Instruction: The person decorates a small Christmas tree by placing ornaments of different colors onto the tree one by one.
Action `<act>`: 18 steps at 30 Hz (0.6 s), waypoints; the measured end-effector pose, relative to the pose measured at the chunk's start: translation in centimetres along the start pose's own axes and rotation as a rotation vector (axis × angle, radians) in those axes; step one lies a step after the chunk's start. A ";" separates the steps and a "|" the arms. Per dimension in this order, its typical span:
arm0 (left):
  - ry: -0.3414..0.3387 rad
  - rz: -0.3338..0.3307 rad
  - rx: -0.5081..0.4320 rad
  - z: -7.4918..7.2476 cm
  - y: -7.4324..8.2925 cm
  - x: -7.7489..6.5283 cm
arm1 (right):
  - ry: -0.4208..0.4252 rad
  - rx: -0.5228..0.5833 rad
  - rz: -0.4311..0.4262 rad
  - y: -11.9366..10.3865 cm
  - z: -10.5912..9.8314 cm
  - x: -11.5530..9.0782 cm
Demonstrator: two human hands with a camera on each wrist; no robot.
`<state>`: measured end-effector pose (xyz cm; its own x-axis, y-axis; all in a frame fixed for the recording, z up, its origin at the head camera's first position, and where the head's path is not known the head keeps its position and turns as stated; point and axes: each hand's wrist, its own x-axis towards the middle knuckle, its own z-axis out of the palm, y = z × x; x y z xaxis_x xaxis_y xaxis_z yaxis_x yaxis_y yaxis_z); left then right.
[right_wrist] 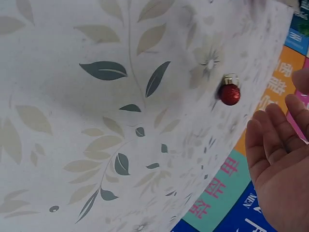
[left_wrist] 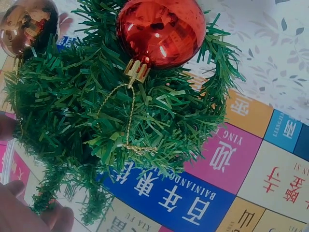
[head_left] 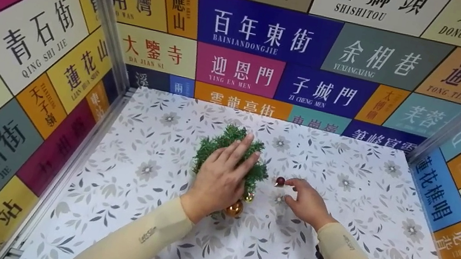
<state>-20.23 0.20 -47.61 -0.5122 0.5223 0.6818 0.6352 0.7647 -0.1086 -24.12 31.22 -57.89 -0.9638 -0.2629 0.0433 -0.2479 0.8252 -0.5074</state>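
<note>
A small green artificial Christmas tree (head_left: 257,172) lies on the tabletop under my left hand (head_left: 222,175), which rests on it with fingers extended. Part of the tree is hidden by that hand. A shiny orange-gold bauble (head_left: 235,208) and a smaller gold one (head_left: 249,197) show beside the wrist. In the left wrist view a large red bauble (left_wrist: 161,31) with a gold cap and cord sits against the needles. My right hand (head_left: 306,203) is beside a tiny red bauble (head_left: 280,181), fingers bent loosely; in the right wrist view a gap separates them from this bauble (right_wrist: 230,94).
A white cloth (head_left: 140,208) printed with grey leaves and flowers covers the table. Panels of colourful street-name signs (head_left: 266,31) stand behind and on both sides. Clear upright strips (head_left: 100,7) mark the corners.
</note>
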 end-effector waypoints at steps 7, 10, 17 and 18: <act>0.000 0.005 0.010 0.0 -0.1 0.0 | -0.048 -0.134 0.040 0.5 1.3 1.9; -0.004 0.009 0.008 0.0 -0.2 0.0 | -0.068 -0.155 0.045 0.6 1.8 2.4; -0.035 0.018 -0.002 0.0 -0.2 -0.1 | -0.091 -0.194 0.022 1.0 2.6 3.1; -0.039 0.016 -0.001 0.1 -0.2 -0.1 | -0.091 -0.207 0.015 1.1 2.8 3.2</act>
<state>-20.37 -0.02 -47.70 -0.5240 0.5485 0.6516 0.6442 0.7557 -0.1181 -27.20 29.90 -60.69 -0.9571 -0.2861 -0.0452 -0.2575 0.9120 -0.3194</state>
